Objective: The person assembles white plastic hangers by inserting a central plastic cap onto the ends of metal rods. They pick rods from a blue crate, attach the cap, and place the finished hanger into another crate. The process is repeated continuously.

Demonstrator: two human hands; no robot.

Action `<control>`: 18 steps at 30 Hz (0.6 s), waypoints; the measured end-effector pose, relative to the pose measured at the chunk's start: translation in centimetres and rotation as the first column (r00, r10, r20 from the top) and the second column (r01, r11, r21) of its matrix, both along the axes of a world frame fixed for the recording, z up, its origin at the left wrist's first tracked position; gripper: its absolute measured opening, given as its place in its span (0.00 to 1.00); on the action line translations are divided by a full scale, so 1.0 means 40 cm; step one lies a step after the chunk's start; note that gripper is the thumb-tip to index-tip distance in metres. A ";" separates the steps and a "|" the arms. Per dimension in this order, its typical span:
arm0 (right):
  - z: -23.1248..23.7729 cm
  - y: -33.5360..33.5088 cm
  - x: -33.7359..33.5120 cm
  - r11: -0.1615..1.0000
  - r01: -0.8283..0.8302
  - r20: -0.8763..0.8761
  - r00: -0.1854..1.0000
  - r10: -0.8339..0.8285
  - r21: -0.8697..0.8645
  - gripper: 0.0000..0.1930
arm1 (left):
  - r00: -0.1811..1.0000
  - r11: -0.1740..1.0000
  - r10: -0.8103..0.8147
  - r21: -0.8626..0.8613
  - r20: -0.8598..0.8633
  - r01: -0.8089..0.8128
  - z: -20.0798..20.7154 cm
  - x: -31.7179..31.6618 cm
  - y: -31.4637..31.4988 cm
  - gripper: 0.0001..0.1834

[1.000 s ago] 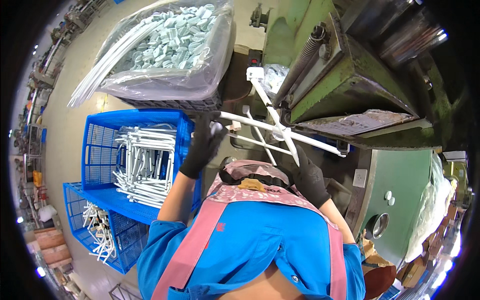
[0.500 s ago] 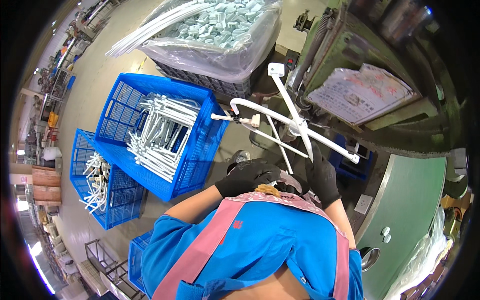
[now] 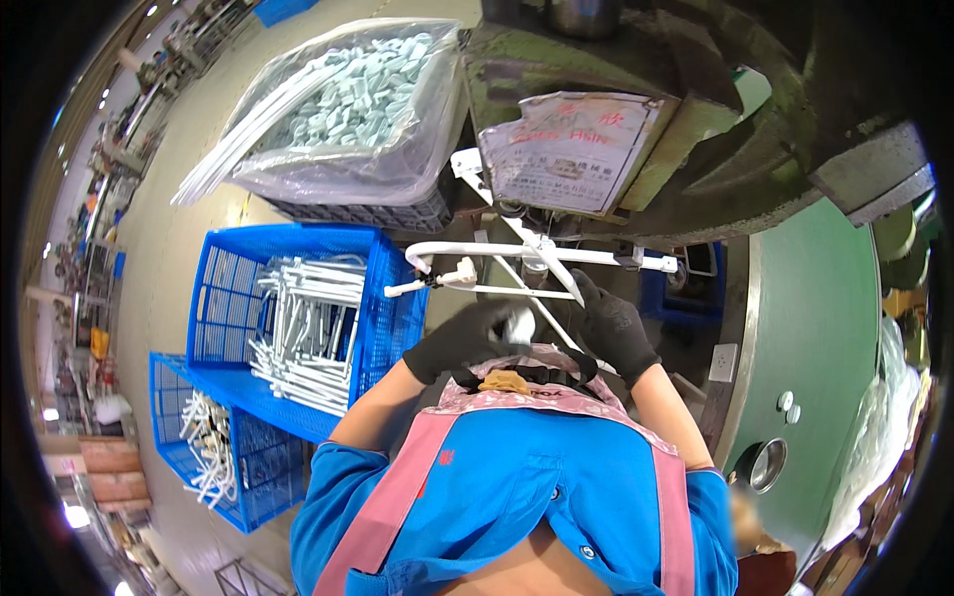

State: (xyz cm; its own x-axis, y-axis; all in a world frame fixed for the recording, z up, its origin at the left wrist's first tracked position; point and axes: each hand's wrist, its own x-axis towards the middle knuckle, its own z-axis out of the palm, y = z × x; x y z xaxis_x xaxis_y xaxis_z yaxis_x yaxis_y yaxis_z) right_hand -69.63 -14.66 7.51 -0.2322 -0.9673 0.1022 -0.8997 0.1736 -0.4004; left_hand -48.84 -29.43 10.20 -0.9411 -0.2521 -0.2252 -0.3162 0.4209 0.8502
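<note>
A frame of white tubes (image 3: 497, 251) sits in front of me at the green machine, with a curved tube running across a slanting one. My right hand (image 3: 616, 333), in a black glove, has its fingers closed on the pointed lower end of the slanting white tube (image 3: 564, 276). Left of it, my black-gloved left hand (image 3: 459, 343) is closed around a small whitish piece (image 3: 519, 326), partly hidden by the fingers. A cream plastic fitting (image 3: 459, 273) with a dark part is on the left end of the frame, above my left hand.
Blue crates (image 3: 373, 298) of white tubes stand at the left. Behind them a plastic-lined bin (image 3: 288, 184) holds many pale plastic pieces (image 3: 363, 94) and long white strips (image 3: 234, 144). A green machine (image 3: 696, 89) rises ahead. The green table (image 3: 810, 328) at right carries a metal bowl (image 3: 767, 462).
The view has swung to the right. My left hand has come up from my lap, now showing a small whitish piece. My right hand stays on the tube's end.
</note>
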 end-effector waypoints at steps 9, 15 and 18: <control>0.001 0.002 0.022 0.991 0.096 -0.065 0.994 -0.091 0.092 0.29 | 0.832 0.651 -0.154 -0.688 -0.533 -0.320 0.027 -0.181 -0.113 0.31; -0.012 0.007 0.060 0.985 0.166 -0.081 0.982 -0.170 -0.044 0.28 | 0.909 0.792 -0.095 -0.583 -0.406 -0.178 -0.010 -0.192 -0.126 0.32; 0.003 0.009 0.069 0.981 0.192 -0.080 0.978 -0.193 -0.016 0.27 | 0.863 0.745 -0.155 -0.630 -0.481 -0.217 -0.027 -0.192 -0.135 0.31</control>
State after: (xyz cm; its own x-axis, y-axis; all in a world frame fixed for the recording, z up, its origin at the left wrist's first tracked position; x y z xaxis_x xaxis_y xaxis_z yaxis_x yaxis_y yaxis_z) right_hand -66.88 -14.29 7.64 -0.4044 -0.9044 0.1357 -0.8792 0.3436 -0.3302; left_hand -56.52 -34.83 9.11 -0.8601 -0.1881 0.4742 0.0235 0.9140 0.4051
